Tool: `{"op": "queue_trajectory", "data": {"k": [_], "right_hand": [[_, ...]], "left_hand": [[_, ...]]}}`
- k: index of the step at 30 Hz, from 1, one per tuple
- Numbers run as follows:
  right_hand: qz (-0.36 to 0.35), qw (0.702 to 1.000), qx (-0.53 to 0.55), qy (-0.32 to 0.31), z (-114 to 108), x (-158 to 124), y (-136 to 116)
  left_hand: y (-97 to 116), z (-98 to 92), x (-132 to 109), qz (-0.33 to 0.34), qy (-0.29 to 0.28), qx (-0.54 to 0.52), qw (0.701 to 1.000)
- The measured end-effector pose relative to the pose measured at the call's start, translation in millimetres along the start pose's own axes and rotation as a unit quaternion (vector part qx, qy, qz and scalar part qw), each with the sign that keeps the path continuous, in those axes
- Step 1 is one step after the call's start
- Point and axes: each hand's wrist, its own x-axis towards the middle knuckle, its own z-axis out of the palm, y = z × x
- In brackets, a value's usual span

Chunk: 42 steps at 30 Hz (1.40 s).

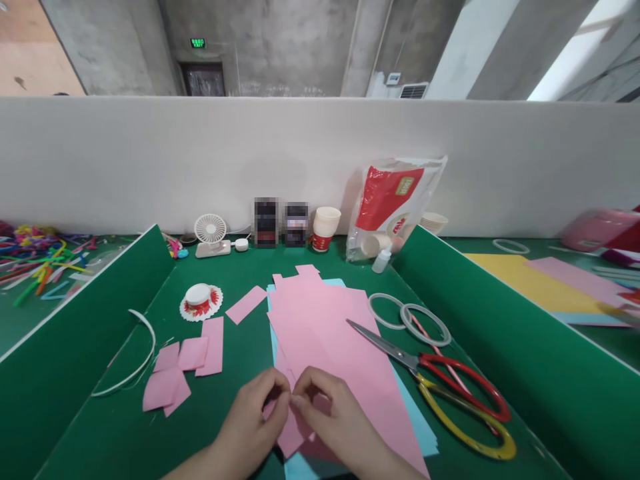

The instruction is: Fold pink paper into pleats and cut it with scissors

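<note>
Both my hands meet low in the middle, thumbs and forefingers pinched almost tip to tip. My left hand [253, 417] and my right hand [337, 407] are closed on a small piece of pink paper [290, 437], partly hidden by the fingers. Beneath them lies a stack of pink paper sheets [345, 327] over light blue sheets [417, 417]. Scissors with one red and one yellow handle [413, 360] rest with their blades on the stack, right of my hands. Several cut pink paper pieces [213, 347] lie to the left.
A frilled paper cup piece [200, 301], a curved white strip [150, 343] and a small fan [211, 233] are on the left. Behind stand paper cups [326, 227], a bag of cups [395, 200] and a small bottle [382, 260]. Tape rolls [425, 325] lie right. Green dividers [465, 310] flank the workspace.
</note>
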Motion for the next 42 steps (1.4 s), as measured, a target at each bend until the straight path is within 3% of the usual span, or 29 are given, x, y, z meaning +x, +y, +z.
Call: {"op": "queue_trajectory", "data": {"k": [7, 15, 23, 31, 34, 38, 42], "right_hand": [[-0.004, 1.0, 0.007, -0.015, 0.2, -0.6, -0.1], [0.023, 0.997, 0.073, -0.022, 1.6, 3.5, 3.5], [0.023, 0.994, 0.103, -0.011, 5.1, 6.2, 10.8], [0.067, 0.982, 0.168, -0.062, -12.4, 6.2, 0.4], [0.077, 0.974, 0.196, -0.081, -15.1, 5.6, -3.3], [0.09, 0.979, 0.174, -0.05, -11.6, 4.8, -3.4], [0.05, 0.992, 0.109, -0.023, -6.4, 5.5, -0.2]], "left_hand": [[2.0, 1.6, -1.7, -0.009, -0.025, -0.008, 1.0], [4.2, 0.8, 2.3, -0.029, 0.01, -0.059, 0.998], [1.5, 1.3, 2.2, -0.035, -0.008, -0.051, 0.998], [-2.6, -5.9, 12.5, -0.138, 0.107, -0.179, 0.968], [-2.3, -7.2, 14.2, -0.163, 0.118, -0.207, 0.957], [-3.3, -5.7, 13.3, -0.144, 0.104, -0.199, 0.964], [-2.3, -2.3, 9.9, -0.089, 0.061, -0.113, 0.988]]}}
